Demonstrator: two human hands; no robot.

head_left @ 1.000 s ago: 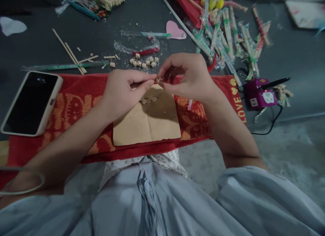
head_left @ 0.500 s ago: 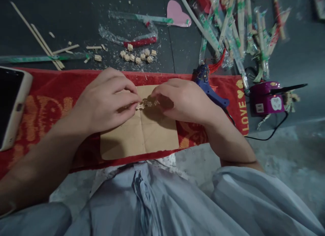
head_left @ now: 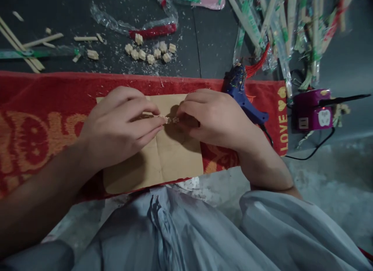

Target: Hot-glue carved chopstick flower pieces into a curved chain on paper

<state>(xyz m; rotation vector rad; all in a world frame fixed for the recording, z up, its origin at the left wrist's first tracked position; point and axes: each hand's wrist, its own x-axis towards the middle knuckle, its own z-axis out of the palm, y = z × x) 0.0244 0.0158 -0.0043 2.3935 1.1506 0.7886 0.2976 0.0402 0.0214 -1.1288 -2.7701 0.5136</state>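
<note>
My left hand (head_left: 119, 125) and my right hand (head_left: 212, 117) rest on a sheet of brown paper (head_left: 171, 158) that lies on a red towel (head_left: 43, 119). The fingertips of both hands meet and pinch a small row of joined wooden bits (head_left: 170, 119) against the paper. Both hands are closed in a pinch on that little piece. Most of it is hidden under the fingers.
Several cut wooden bits (head_left: 150, 52) lie on the dark floor beyond the towel, with wooden sticks (head_left: 26, 49) at left. A blue glue gun (head_left: 243, 94) lies by my right hand. Wrapped chopsticks (head_left: 279, 18) pile at top right, a purple device (head_left: 313, 110) at right.
Both hands came down from above the paper and now press the small piece onto it. The view shifted, so the phone at left has left the frame.
</note>
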